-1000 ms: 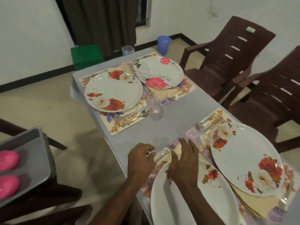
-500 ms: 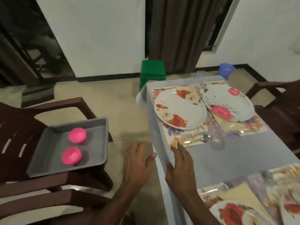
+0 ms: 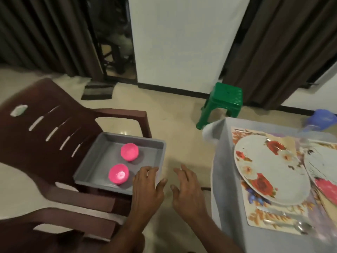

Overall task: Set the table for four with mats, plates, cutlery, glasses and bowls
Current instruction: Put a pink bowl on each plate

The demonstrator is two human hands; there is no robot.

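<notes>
A second plate point(image 3: 322, 168) and a blurred glass point(image 3: 308, 141) are cut off at right. Both hands reach out empty, fingers spread: left hand point(image 3: 147, 187) over the tray's point(image 3: 127, 139) corner beside two pink bowls point(image 3: 118, 174), right hand point(image 3: 187, 187) above the floor.

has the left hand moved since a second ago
Yes. The left hand was over the near plate on the table; it has swung away to the grey tray on the chair, fingers at its near corner beside a pink bowl.
</notes>
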